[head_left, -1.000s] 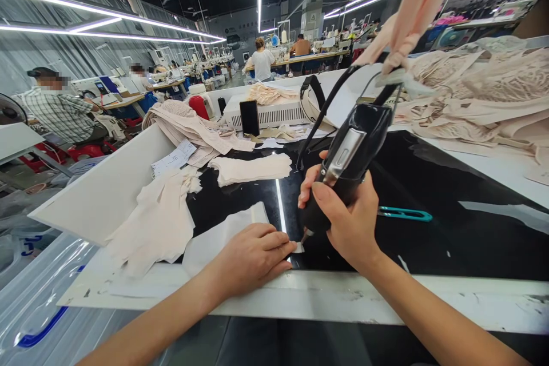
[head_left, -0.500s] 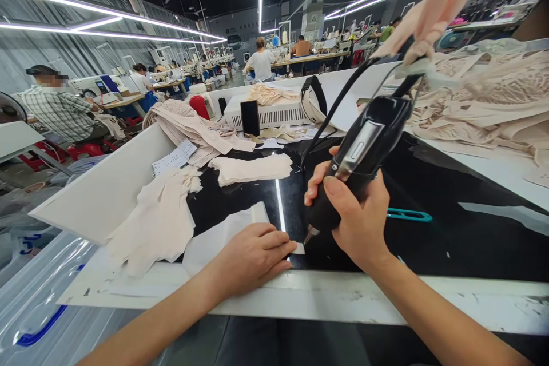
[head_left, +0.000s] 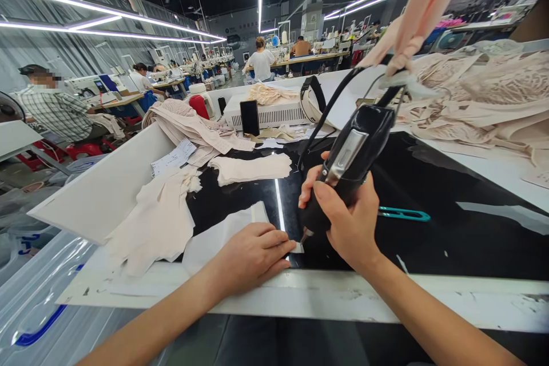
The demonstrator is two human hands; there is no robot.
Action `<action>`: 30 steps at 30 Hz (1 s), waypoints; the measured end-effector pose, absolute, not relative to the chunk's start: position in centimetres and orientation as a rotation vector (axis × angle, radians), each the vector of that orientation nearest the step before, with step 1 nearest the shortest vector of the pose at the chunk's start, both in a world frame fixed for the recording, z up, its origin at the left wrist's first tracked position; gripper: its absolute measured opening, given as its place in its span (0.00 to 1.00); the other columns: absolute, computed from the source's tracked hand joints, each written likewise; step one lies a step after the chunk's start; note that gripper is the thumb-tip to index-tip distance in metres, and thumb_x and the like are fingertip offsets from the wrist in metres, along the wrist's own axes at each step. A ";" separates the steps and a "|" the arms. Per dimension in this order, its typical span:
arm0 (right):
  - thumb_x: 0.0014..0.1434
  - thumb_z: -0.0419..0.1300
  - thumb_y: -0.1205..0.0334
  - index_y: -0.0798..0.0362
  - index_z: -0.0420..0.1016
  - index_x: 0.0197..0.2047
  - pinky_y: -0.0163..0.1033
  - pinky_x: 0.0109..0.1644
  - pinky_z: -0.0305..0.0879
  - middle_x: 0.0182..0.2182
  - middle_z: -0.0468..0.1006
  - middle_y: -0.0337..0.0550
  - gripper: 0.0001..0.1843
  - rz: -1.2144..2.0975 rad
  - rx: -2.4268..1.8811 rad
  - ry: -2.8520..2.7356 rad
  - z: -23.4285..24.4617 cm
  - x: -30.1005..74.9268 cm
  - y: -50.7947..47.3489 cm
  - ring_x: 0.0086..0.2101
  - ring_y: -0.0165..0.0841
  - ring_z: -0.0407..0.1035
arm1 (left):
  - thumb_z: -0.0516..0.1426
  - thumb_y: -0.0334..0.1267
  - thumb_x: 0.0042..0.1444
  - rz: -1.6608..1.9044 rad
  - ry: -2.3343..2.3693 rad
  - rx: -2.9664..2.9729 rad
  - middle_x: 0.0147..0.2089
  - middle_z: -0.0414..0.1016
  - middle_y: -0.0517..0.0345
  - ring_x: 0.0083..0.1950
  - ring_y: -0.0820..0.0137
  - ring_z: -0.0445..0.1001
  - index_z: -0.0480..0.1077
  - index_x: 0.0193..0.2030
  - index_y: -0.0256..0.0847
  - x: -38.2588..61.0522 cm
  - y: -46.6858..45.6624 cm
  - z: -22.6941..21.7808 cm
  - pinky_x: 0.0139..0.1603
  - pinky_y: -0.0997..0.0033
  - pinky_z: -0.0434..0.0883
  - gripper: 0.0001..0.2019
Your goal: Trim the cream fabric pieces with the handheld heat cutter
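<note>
My left hand [head_left: 257, 254] lies flat, pressing a stack of white fabric [head_left: 227, 233] onto the black tabletop. A small end of the fabric sticks out past its fingertips. My right hand [head_left: 347, 211] is wrapped round a black corded hand tool [head_left: 358, 143] with a slim metal tip. The tool leans, tip down, and its tip is at the fabric's protruding end; whether they touch I cannot tell. From above, a knotted pink fabric strip [head_left: 407, 46] meets the tool's top. Right of my right hand lies a teal thread snipper [head_left: 405, 214].
Cream fabric pieces [head_left: 158, 223] and a folded cream stack [head_left: 253, 168] lie to the left. A phone [head_left: 249, 118] leans on a white vented box [head_left: 274, 117]. Lace-like fabric [head_left: 484, 91] is heaped at right. A white board [head_left: 103, 194] edges the left side. People sew farther back.
My right hand has brought the tool left and slightly down, so its tip is closer to the fabric's end. The left hand stays in place on the fabric.
</note>
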State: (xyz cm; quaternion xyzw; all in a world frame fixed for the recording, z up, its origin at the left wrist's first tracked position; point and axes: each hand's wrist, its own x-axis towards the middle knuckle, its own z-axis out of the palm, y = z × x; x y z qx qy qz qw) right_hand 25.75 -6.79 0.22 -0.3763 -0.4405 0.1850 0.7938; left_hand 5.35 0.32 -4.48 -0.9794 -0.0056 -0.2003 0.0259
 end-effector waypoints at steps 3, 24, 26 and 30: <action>0.64 0.74 0.60 0.42 0.72 0.49 0.38 0.31 0.80 0.34 0.82 0.30 0.16 0.384 -0.822 -0.949 0.4 25.7 -6.8 0.27 0.30 0.75 | 0.53 0.43 0.88 -0.648 -0.010 -3.019 0.56 0.88 0.48 0.54 0.61 0.85 0.80 0.65 0.35 5.2 0.4 -4.4 0.60 0.60 0.83 0.17; 0.67 0.81 0.49 0.43 0.78 0.49 0.35 0.32 0.80 0.36 0.84 0.31 0.18 0.443 -0.719 -0.932 0.0 26.0 -7.3 0.27 0.29 0.77 | 0.57 0.43 0.87 -0.621 -0.030 -3.010 0.57 0.87 0.48 0.53 0.60 0.84 0.80 0.65 0.35 4.9 0.9 -4.3 0.60 0.58 0.83 0.15; 0.66 0.81 0.49 0.43 0.78 0.49 0.35 0.32 0.80 0.36 0.84 0.31 0.19 0.451 -0.721 -0.935 -0.1 25.9 -7.4 0.27 0.28 0.77 | 0.57 0.42 0.87 -0.625 -0.026 -3.011 0.57 0.87 0.48 0.53 0.60 0.84 0.80 0.65 0.35 4.9 0.9 -4.3 0.60 0.58 0.83 0.15; 0.66 0.81 0.49 0.44 0.79 0.48 0.36 0.32 0.81 0.36 0.84 0.32 0.18 0.438 -0.747 -0.929 -0.3 25.7 -7.3 0.27 0.29 0.77 | 0.56 0.42 0.87 -0.630 -0.030 -3.034 0.57 0.88 0.48 0.53 0.59 0.85 0.80 0.64 0.35 4.9 0.8 -4.2 0.59 0.58 0.83 0.15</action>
